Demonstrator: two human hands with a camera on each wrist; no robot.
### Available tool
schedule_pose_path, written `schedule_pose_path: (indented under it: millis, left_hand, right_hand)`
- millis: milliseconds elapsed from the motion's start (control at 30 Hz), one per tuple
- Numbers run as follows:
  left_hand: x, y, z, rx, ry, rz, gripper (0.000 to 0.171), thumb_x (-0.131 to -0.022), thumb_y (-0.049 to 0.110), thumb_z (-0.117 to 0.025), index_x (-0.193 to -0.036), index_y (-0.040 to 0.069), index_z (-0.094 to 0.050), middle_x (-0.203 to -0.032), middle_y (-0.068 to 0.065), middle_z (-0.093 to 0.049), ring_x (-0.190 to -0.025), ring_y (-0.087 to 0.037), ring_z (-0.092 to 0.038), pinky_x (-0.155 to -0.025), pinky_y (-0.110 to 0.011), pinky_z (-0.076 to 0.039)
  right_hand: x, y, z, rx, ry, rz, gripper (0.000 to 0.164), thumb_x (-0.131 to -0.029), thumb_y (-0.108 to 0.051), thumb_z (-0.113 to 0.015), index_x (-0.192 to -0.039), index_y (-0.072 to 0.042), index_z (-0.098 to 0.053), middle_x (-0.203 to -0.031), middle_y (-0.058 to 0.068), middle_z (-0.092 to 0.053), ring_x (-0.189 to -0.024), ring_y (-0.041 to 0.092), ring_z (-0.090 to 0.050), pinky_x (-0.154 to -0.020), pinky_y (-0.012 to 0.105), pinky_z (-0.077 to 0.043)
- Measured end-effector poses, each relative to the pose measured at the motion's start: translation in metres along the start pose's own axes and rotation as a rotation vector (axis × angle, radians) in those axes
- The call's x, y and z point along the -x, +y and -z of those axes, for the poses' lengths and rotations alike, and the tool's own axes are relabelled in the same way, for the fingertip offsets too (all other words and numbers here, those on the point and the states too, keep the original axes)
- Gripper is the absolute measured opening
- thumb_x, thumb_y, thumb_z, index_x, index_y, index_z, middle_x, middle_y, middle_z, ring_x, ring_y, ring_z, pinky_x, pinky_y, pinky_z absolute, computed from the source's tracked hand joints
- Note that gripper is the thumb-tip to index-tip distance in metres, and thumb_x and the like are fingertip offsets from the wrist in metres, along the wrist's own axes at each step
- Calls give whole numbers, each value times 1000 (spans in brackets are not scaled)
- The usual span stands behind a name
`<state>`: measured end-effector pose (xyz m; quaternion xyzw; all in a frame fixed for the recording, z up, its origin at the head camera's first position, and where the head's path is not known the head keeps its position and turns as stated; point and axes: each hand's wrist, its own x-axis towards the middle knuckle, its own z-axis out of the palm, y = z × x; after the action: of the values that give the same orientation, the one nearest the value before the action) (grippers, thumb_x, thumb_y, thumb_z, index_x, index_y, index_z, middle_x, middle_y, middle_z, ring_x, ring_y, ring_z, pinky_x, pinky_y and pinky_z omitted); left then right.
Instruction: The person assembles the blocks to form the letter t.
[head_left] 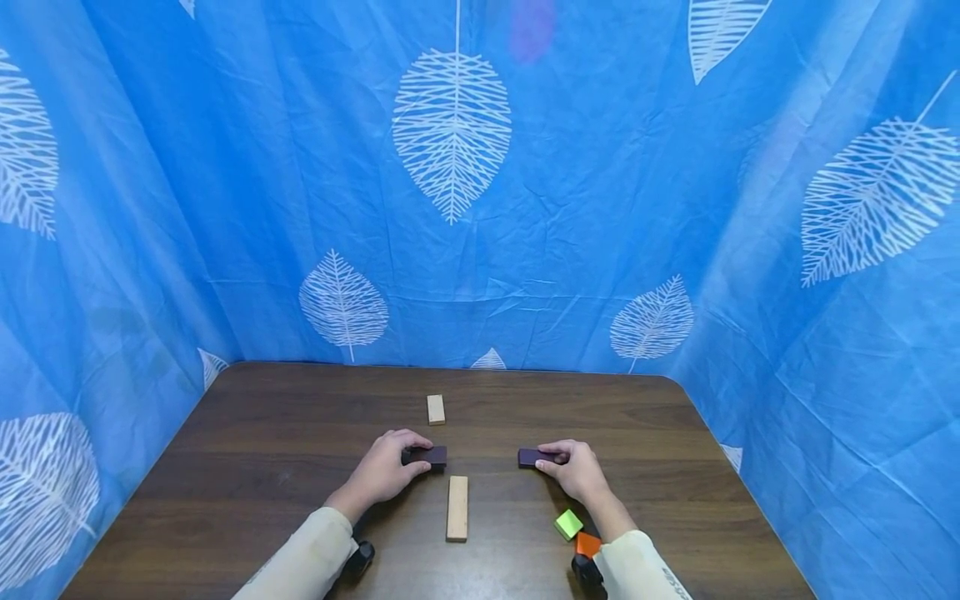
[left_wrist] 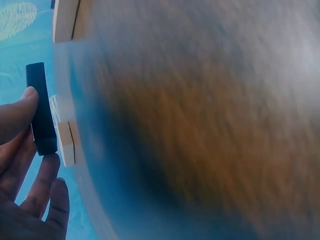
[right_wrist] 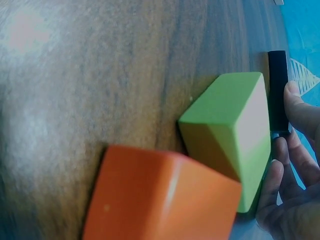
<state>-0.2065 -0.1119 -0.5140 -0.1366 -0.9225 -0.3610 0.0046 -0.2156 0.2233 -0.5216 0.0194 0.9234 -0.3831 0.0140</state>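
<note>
Between thumb and fingers, my left hand (head_left: 385, 465) grips a dark, nearly black block (head_left: 435, 457) over the middle of the table. A matching dark block (head_left: 529, 457) is pinched in my right hand (head_left: 576, 468), a short way to the right. The two dark blocks lie apart, with a gap between them. In the left wrist view, the thumb presses one long side of the dark block (left_wrist: 41, 107) and fingertips support its end. The right wrist view shows the other dark block (right_wrist: 278, 92) held the same way, behind the green block.
A long pale wooden block (head_left: 457, 508) lies in front of the gap. A shorter wooden block (head_left: 436, 409) sits farther back. A green block (head_left: 568, 524) and an orange block (head_left: 588, 545) rest near the right forearm. Blue curtain (head_left: 525, 208) surrounds the brown table (head_left: 247, 467).
</note>
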Motion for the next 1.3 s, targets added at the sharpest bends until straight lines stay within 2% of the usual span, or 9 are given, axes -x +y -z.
schedule_pose_path:
  millis: [333,533,800,1133,1300]
  left_hand:
    - [0,10,-9,7,-29,-20,24,-90,14,-78,-113,14,-74,-117,-4,-68,-118,-33,-57,-98,-53,-44]
    - [0,10,-14,-11,-46,-35,27,-89,15,-79,-115,11,-74,-118,-4,-68,-117,-31,-57,-99,-52,-44]
    - [-1,10,-19,-33,-53,-24,26,-88,15,-79,-114,13,-74,-116,-4,-69,-114,-29,-58,-98,-51,-44]
    - [0,11,-22,-36,-41,-61,25,-88,13,-79,-112,10,-74,-113,-4,-69,-113,-29,-59,-97,-50,-45]
    - [2,11,-22,-26,-42,-91,24,-88,12,-79,-112,10,-74,-112,-3,-69,-112,-29,-59,-97,-49,-45]
  right_hand:
    - [1,-2,1,7,-2,2,23,-86,-15,-82,-109,-11,-79,-109,11,-67,-93,25,-59,-87,49,-49]
    - [2,-2,2,11,-2,-5,24,-86,-15,-82,-109,-11,-79,-110,12,-66,-94,26,-59,-88,50,-49]
    - [2,-3,3,15,-2,0,24,-86,-15,-82,-109,-10,-79,-108,11,-67,-93,25,-59,-86,49,-49]
    - [1,-2,2,9,-3,-12,23,-86,-15,-82,-109,-12,-80,-109,10,-67,-94,25,-60,-88,49,-49]
    - [2,0,2,0,-7,10,23,-86,-14,-81,-109,-11,-79,-106,10,-68,-91,23,-60,-83,46,-50]
